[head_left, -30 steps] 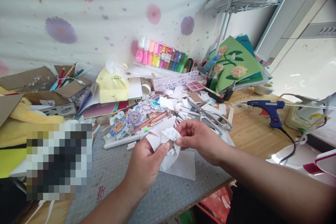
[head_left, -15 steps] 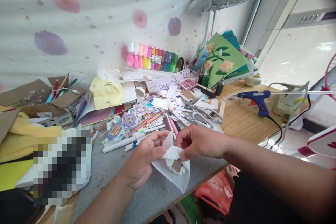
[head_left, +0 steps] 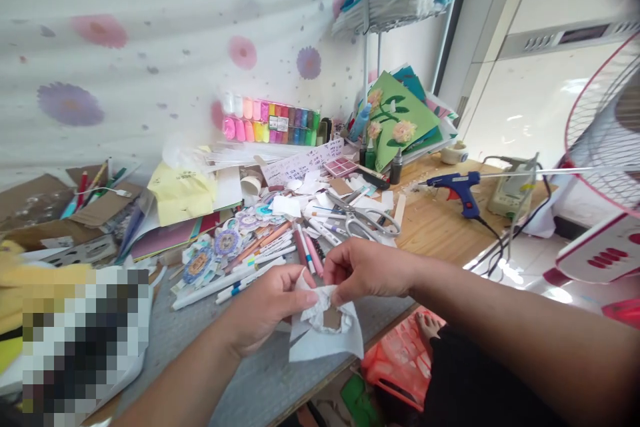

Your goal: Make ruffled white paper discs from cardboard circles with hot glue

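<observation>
Between my two hands is a sheet of thin white paper [head_left: 327, 347], folded in and crumpled round a small brown piece [head_left: 332, 317] that looks like cardboard. My left hand [head_left: 270, 303] pinches the paper's upper left edge between thumb and fingers. With thumb and fingertips closed, my right hand [head_left: 363, 270] grips the crumpled paper at its upper right. The paper's lower part hangs loose above the table's front edge. Just beyond my hands lie markers [head_left: 260, 260] and a pair of scissors [head_left: 363, 220].
Round paper cutouts [head_left: 225, 243] and paper scraps cover the grey mat's far side. A blue glue gun [head_left: 457, 190] stands at the right on the wooden table. Coloured clay packs [head_left: 273, 121] lean at the back. An orange plastic stool [head_left: 400, 353] is below the table edge.
The paper has turned, so its loose flap now hangs broad and straight-edged instead of pointed. My view has swung right, and both hands still hold the paper.
</observation>
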Available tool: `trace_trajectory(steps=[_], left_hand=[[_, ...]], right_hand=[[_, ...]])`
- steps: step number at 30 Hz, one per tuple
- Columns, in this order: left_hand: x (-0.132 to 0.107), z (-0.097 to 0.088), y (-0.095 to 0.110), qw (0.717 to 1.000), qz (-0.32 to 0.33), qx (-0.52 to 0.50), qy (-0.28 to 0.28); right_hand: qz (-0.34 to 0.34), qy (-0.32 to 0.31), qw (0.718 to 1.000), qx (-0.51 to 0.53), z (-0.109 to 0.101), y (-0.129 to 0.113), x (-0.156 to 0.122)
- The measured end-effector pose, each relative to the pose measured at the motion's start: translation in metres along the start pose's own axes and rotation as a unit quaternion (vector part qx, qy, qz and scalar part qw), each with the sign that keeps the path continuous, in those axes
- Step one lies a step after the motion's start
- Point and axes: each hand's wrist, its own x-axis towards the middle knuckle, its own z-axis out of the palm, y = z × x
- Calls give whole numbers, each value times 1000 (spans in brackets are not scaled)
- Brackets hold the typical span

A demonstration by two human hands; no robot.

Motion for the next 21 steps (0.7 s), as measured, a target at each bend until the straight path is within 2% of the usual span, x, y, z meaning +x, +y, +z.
trace_trajectory(steps=[5, 8, 9, 11, 12, 14, 15, 17, 19, 21], left_hand=[[2, 5, -7, 998, -3, -63, -7], [1, 8, -10, 996, -2, -85, 0], [0, 8, -11, 996, -4, -89, 12], [-1, 6, -12, 993, -13, -101, 53], [-1, 4, -13, 991, -17, -113, 76], [-1, 0, -12, 981, -17, -158, 113], [-1, -1, -12, 974, -11, -189, 127], [-2, -3, -9, 955, 12, -254, 152], [-2, -2, -7, 938, 33, -295, 180], [-3, -2, -6, 926, 52, -318, 199]], right_hand=[[5, 15, 999, 44, 0, 6, -1], [12, 17, 999, 36, 3, 5, 3], [10, 30, 999, 13, 0, 3, 3], [11, 113, 991, -66, -14, 0, -1], [18, 182, 976, -119, -26, 0, -7], [53, 328, 925, -186, -59, 4, -27], [78, 398, 889, -211, -78, 8, -40], [144, 527, 797, -258, -117, 20, -69], [207, 596, 722, -282, -150, 36, -92], [237, 622, 688, -289, -174, 52, -104]])
